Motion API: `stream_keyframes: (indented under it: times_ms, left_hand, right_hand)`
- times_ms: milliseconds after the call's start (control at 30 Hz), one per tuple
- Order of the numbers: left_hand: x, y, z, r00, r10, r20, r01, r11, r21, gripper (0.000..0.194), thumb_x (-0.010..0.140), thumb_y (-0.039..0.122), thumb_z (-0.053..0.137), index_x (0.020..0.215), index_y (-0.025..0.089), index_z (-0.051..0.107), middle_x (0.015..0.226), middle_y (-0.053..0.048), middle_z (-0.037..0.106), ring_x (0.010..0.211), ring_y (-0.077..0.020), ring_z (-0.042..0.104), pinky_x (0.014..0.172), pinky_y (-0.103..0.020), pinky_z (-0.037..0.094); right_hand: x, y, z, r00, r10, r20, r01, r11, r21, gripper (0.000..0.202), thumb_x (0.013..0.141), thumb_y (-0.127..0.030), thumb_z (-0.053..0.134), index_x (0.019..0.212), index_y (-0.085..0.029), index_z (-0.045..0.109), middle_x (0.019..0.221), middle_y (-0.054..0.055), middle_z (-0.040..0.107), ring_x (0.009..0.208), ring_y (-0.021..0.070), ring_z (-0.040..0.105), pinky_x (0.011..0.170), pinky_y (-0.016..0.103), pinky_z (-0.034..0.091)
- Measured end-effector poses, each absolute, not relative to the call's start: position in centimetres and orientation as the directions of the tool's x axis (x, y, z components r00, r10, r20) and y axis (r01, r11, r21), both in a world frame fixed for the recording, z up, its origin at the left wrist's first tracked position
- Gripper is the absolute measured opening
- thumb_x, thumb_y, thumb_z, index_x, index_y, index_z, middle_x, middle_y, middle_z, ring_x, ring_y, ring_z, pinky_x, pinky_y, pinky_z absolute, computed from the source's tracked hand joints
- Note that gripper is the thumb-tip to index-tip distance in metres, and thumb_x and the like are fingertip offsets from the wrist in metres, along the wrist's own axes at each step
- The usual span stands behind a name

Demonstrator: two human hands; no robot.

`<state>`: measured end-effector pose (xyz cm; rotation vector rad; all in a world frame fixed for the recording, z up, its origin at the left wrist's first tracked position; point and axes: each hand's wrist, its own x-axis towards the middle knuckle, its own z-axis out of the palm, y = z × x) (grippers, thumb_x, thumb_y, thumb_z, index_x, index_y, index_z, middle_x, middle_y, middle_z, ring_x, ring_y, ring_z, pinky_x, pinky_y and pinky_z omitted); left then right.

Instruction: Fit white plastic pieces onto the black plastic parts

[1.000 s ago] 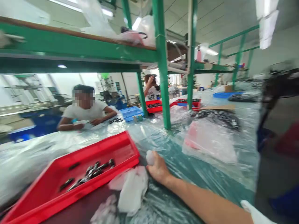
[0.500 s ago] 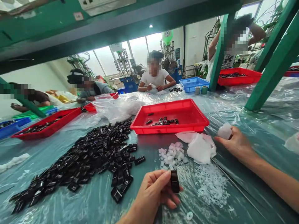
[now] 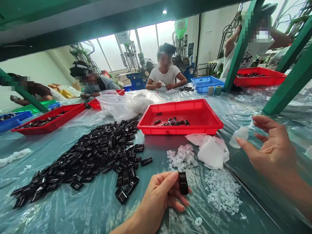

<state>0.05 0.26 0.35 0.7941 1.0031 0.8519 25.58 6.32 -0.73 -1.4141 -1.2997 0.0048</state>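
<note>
While a glossy black piece [image 3: 183, 183] is pinched by the left hand [image 3: 158, 196] above the plastic-covered table [image 3: 80, 211], the right hand [image 3: 275, 146] is spread open; a small translucent bottle [image 3: 237, 136] is overlapped by its thumb

We're looking from the wearer's head, the only view here, so no part of the scene is shared with a second one. It faces forward and down across the table [image 3: 97, 208], close above the near edge, with both forearms entering from below and the right. The far side, where people sit, shows smaller and well apart, and a green beam [image 3: 117, 19] cuts across the top, tilting up toward the right.
</note>
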Motion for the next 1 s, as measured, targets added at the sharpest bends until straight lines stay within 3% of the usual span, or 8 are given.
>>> stream_keyframes:
  times_ms: [100,233,367,667,1000]
  left_hand:
    - [0.1,0.3,0.4,0.277,0.879,-0.388,-0.227,0.452,0.863,0.036,0.077,0.041,0.060,0.078,0.006,0.062,0.072,-0.012,0.065,0.051,-0.0119,0.060,0.042,-0.015,0.045]
    - [0.1,0.3,0.4,0.277,0.880,-0.385,-0.220,0.448,0.866,0.037,0.077,0.043,0.060,0.077,0.005,0.062,0.072,-0.012,0.065,0.050,-0.0117,0.059,0.042,-0.015,0.046]
    - [0.1,0.3,0.4,0.274,0.877,-0.395,-0.220,0.457,0.862,0.035,0.080,0.040,0.056,0.079,0.005,0.062,0.073,-0.013,0.066,0.051,-0.0120,0.060,0.043,-0.015,0.046]
    - [0.1,0.3,0.4,0.286,0.872,-0.398,-0.251,0.469,0.847,0.033,0.079,0.040,0.058,0.078,0.007,0.062,0.072,-0.012,0.066,0.052,-0.0132,0.060,0.044,-0.017,0.048]
    - [0.2,0.4,0.5,0.272,0.877,-0.396,-0.240,0.460,0.855,0.036,0.077,0.040,0.060,0.082,0.005,0.064,0.074,-0.014,0.067,0.054,-0.0141,0.061,0.045,-0.018,0.049]
  right_hand:
    - [23.6,4.5,-0.6,0.227,0.704,0.673,0.677,0.383,-0.629,0.046,0.075,-0.034,0.058,0.118,-0.027,0.047,0.119,0.006,0.053,0.106,0.0240,0.052,0.084,0.041,0.045]
    - [21.6,2.6,-0.7,-0.129,0.733,0.668,0.640,0.576,-0.508,0.010,0.080,-0.022,0.055,0.089,-0.025,0.059,0.091,0.002,0.061,0.086,0.0185,0.059,0.074,0.032,0.047]
    - [20.7,2.0,-1.0,-0.396,0.731,0.556,0.577,0.669,-0.468,0.012,0.085,-0.013,0.048,0.081,-0.021,0.056,0.081,0.003,0.060,0.078,0.0172,0.057,0.072,0.032,0.045]
    - [20.2,1.7,-1.5,-0.503,0.743,0.441,0.553,0.669,-0.496,0.017,0.081,-0.006,0.049,0.082,-0.019,0.058,0.081,0.003,0.059,0.078,0.0166,0.055,0.074,0.033,0.042]
    - [20.3,1.7,-1.3,-0.515,0.742,0.430,0.514,0.669,-0.537,0.018,0.085,-0.007,0.044,0.081,-0.018,0.057,0.078,0.003,0.057,0.075,0.0157,0.051,0.071,0.032,0.038]
